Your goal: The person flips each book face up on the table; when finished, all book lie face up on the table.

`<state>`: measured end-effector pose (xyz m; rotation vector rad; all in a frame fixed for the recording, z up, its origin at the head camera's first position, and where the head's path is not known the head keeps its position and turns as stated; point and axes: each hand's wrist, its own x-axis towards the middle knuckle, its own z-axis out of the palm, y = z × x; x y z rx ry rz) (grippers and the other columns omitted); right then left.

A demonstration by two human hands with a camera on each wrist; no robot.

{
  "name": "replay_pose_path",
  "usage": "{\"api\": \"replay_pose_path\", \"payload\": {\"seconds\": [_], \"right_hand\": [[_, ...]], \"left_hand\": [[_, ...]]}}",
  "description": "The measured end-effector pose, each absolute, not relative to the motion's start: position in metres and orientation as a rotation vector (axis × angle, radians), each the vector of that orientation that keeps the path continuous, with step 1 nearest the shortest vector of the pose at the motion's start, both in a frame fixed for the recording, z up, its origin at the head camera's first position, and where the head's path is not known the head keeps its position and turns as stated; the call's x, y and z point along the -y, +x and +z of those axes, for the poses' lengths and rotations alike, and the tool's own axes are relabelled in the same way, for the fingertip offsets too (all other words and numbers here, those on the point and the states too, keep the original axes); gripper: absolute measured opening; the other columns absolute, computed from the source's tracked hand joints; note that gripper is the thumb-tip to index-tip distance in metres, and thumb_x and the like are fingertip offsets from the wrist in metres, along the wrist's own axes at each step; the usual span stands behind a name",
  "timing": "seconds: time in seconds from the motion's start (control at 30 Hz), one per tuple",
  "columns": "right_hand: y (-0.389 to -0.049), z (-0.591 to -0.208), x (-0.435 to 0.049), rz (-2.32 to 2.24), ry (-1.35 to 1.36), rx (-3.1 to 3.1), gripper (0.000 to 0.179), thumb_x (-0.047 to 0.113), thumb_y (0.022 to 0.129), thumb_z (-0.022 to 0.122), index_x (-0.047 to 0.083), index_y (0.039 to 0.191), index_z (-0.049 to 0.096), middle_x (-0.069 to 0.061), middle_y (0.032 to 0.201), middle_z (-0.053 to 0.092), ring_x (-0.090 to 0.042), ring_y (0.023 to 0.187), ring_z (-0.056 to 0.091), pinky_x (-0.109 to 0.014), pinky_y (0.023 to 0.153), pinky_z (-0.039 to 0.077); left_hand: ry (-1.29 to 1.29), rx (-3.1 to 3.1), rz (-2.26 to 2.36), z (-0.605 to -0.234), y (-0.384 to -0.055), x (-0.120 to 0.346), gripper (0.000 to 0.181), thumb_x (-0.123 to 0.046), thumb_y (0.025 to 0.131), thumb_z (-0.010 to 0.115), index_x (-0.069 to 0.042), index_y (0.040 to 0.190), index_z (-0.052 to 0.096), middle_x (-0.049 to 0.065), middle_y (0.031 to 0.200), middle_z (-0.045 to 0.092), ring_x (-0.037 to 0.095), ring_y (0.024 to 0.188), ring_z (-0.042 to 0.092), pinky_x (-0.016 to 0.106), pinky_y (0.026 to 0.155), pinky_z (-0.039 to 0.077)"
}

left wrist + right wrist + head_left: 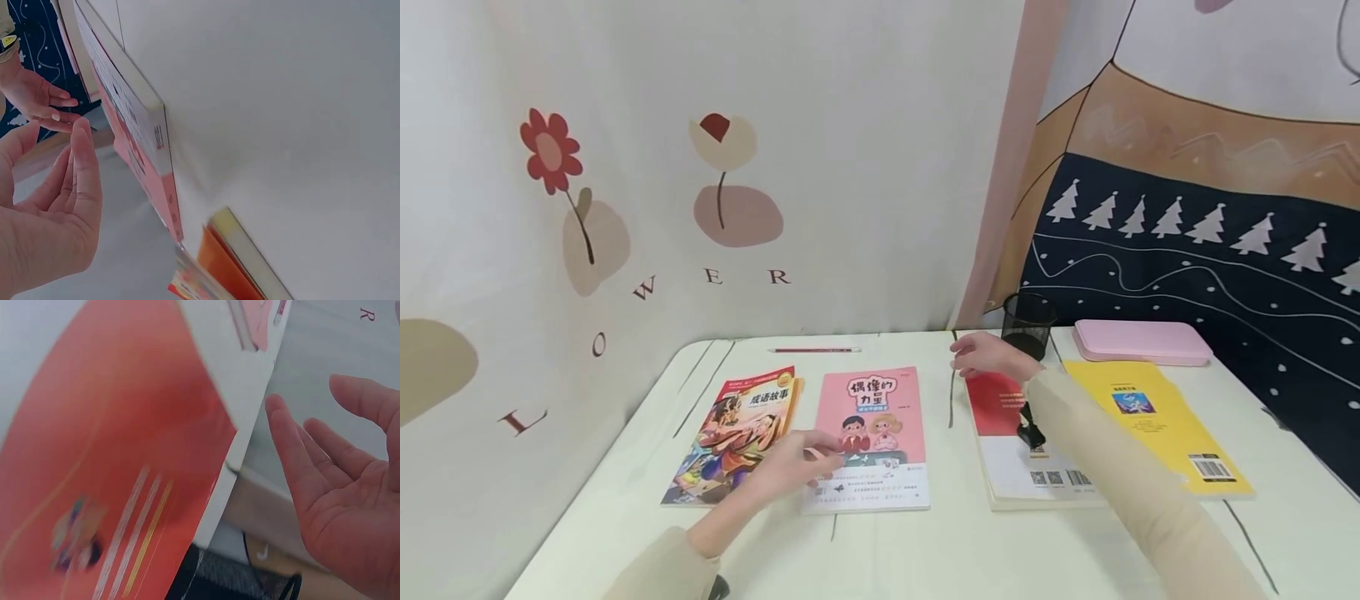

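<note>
Pale sleeves (1150, 496) cover my forearms at the near side; my left hand (797, 462) hangs over the near left part of the pink book (872, 437), its fingers loosely bent and close together, the thumb apart from them; my right hand (988, 354) is farther off, by the far left corner of the red and white book (1022, 475), its fingers slightly curved and side by side, the thumb held well away from them; the pink book lies flat on the white table (910, 558), between the colourful book (737, 442) on its left and the red and white book on its right; the yellow book (1165, 425) lies to the right of my right sleeve, and I cannot tell whether it touches the red and white book, as my arm covers that part; near the far edge lies a red pencil (816, 350), beyond the pink book; a black mesh cup (1028, 325) stands just beyond my right wrist, with a pink case (1142, 342) to its right
</note>
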<state>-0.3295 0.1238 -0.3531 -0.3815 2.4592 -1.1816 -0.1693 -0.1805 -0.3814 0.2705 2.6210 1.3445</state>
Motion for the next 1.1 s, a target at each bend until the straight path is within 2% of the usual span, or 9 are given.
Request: {"api": "replay_pose_path", "payload": {"seconds": [0.2, 0.47, 0.67, 0.87, 1.1], "right_hand": [[-0.320, -0.356, -0.152, -1.189, -0.409, -2.516, 0.044, 0.015, 0.083, 0.059, 0.003, 0.124, 0.046, -0.012, 0.111, 0.053, -0.024, 0.092, 0.055, -0.036, 0.079, 0.047], [-0.311, -0.368, -0.178, -1.154, -0.583, -2.583, 0.042, 0.015, 0.083, 0.061, 0.000, 0.120, 0.049, -0.013, 0.108, 0.055, -0.025, 0.095, 0.052, -0.034, 0.078, 0.048], [-0.312, -0.378, -0.199, -1.155, -0.491, -2.602, 0.045, 0.020, 0.083, 0.061, 0.002, 0.122, 0.048, -0.013, 0.112, 0.053, -0.027, 0.098, 0.049, -0.037, 0.080, 0.045], [-0.312, -0.376, -0.221, -1.163, -0.355, -2.595, 0.048, 0.019, 0.084, 0.059, 0.000, 0.124, 0.044, -0.018, 0.115, 0.048, -0.031, 0.102, 0.045, -0.041, 0.082, 0.043], [-0.318, -0.381, -0.246, -1.059, -0.286, -2.620, 0.054, 0.025, 0.083, 0.059, -0.002, 0.126, 0.041, -0.020, 0.120, 0.043, -0.033, 0.105, 0.041, -0.047, 0.087, 0.038]], "left_hand": [[0.357, -2.561, 1.378, -0.385, -0.177, 0.161, 0.033, -0.022, 0.079, 0.065, -0.002, 0.104, 0.060, 0.002, 0.085, 0.058, 0.017, 0.070, 0.056, 0.030, 0.056, 0.050], [0.463, -2.500, 1.419, -0.391, -0.186, 0.131, 0.036, -0.016, 0.078, 0.067, 0.000, 0.109, 0.058, 0.002, 0.086, 0.059, 0.018, 0.068, 0.058, 0.029, 0.053, 0.051], [0.506, -2.359, 1.475, -0.397, -0.188, 0.114, 0.039, -0.015, 0.077, 0.067, 0.002, 0.111, 0.055, 0.005, 0.090, 0.059, 0.018, 0.071, 0.061, 0.031, 0.053, 0.052], [0.440, -2.190, 1.524, -0.401, -0.185, 0.098, 0.034, -0.012, 0.079, 0.066, 0.001, 0.108, 0.054, 0.006, 0.088, 0.058, 0.022, 0.069, 0.062, 0.032, 0.056, 0.052], [0.411, -1.998, 1.595, -0.395, -0.178, 0.078, 0.040, -0.010, 0.079, 0.065, 0.001, 0.114, 0.050, 0.009, 0.095, 0.055, 0.027, 0.074, 0.062, 0.036, 0.058, 0.052]]}}
